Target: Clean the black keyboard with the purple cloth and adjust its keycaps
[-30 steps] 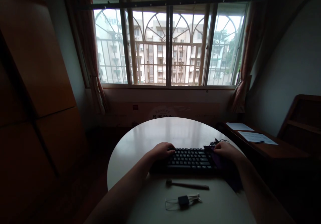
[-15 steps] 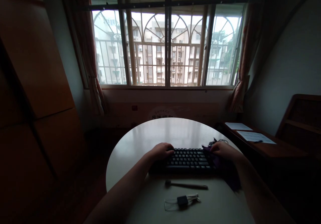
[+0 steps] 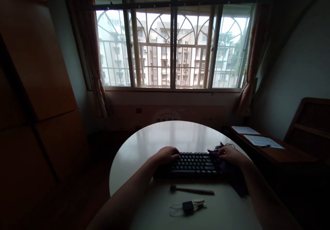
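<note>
A black keyboard (image 3: 196,163) lies on the round white table. My left hand (image 3: 167,155) is closed over its left end, with the fingertips on the far left keys. At the right end, my right hand (image 3: 229,156) pinches a dark purple cloth (image 3: 225,168). The cloth covers the right part of the keyboard and hangs toward the table's near right. In front of the keyboard lies a brush (image 3: 192,190) shaped like a toothbrush, its dark head to the left. Closer to me is a keycap puller (image 3: 187,207) with a dark body and wire loops.
A coiled black cable (image 3: 227,144) lies just beyond my right hand. The round white table (image 3: 144,139) has a curved far edge. To the right, a brown wooden surface (image 3: 294,156) bears papers (image 3: 263,141) and a pen. A wooden cabinet (image 3: 54,85) stands left.
My right hand has shifted very slightly to the right with the cloth. My left hand stays on the keyboard, and the brush and keycap puller lie as before.
</note>
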Available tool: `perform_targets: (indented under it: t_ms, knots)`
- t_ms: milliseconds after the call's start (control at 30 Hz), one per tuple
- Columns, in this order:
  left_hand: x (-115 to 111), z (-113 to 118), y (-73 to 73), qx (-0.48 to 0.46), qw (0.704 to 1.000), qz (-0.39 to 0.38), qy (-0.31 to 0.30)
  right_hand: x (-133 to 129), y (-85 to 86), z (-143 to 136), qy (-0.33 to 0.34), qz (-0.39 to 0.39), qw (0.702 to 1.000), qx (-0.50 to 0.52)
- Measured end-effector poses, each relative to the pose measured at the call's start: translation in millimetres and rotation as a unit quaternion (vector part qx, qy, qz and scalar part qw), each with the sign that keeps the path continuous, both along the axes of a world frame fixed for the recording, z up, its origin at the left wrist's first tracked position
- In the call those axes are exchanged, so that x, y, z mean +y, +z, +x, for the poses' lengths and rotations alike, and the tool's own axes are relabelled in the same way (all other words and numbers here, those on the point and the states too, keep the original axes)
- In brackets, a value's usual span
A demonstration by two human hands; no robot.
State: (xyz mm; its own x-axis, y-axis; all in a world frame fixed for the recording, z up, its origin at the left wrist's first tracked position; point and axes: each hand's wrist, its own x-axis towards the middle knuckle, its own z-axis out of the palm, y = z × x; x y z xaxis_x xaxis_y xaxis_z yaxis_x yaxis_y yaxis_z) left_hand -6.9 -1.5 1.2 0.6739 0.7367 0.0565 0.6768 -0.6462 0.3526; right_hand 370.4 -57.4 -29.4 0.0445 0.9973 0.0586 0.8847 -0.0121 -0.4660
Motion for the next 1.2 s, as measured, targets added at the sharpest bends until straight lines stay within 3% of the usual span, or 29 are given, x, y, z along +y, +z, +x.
perform_targets:
  t_ms: [533, 933, 1200]
  knots:
    - [0.6, -0.1, -1.1, 0.003, 1.000, 0.003, 0.000, -2.3, 3.2, -3.7, -0.033, -0.005, 0.998, -0.049]
    - [-0.7, -0.2, -0.2, 0.006, 1.000, 0.002, -0.002, -4.5, -1.0, -1.0, -0.049, -0.003, 0.999, 0.001]
    - [-2.4, 0.5, 0.7, 0.007, 1.000, 0.002, -0.002, -6.2, 16.8, -10.7, -0.049, -0.045, 0.997, -0.045]
